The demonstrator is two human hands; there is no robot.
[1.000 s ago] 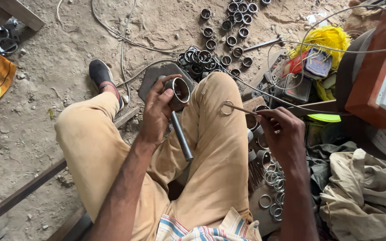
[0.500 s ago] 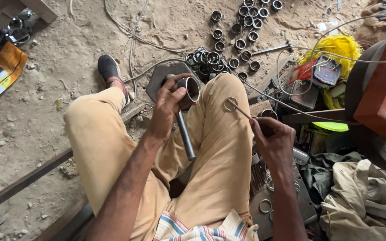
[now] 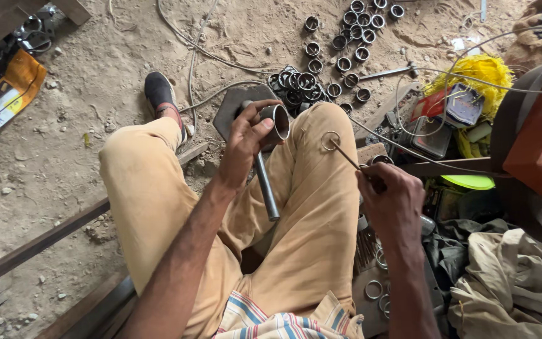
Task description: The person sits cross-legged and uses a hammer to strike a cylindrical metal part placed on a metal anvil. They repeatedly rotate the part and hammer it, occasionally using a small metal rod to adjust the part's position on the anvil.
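I sit with tan trousers, knees apart, over a sandy floor. My left hand (image 3: 246, 141) grips a short metal sleeve (image 3: 277, 121) fixed to a long steel rod (image 3: 267, 191) that runs down between my thighs. My right hand (image 3: 389, 202) pinches a thin metal rod (image 3: 345, 156) whose tip carries a small metal ring (image 3: 330, 140), held above my right thigh, a short gap to the right of the sleeve.
Many short metal sleeves (image 3: 340, 47) lie on the sand ahead, with a hammer (image 3: 385, 73) beside them. Loose rings (image 3: 374, 290) lie by my right hip. Yellow fibre (image 3: 477, 70), wires, boxes and rags (image 3: 509, 282) crowd the right. A steel bar (image 3: 39, 242) crosses at left.
The view has shifted slightly. My right hand has drawn the ring on its thin rod a little further right of the sleeve; the left hand keeps its grip.
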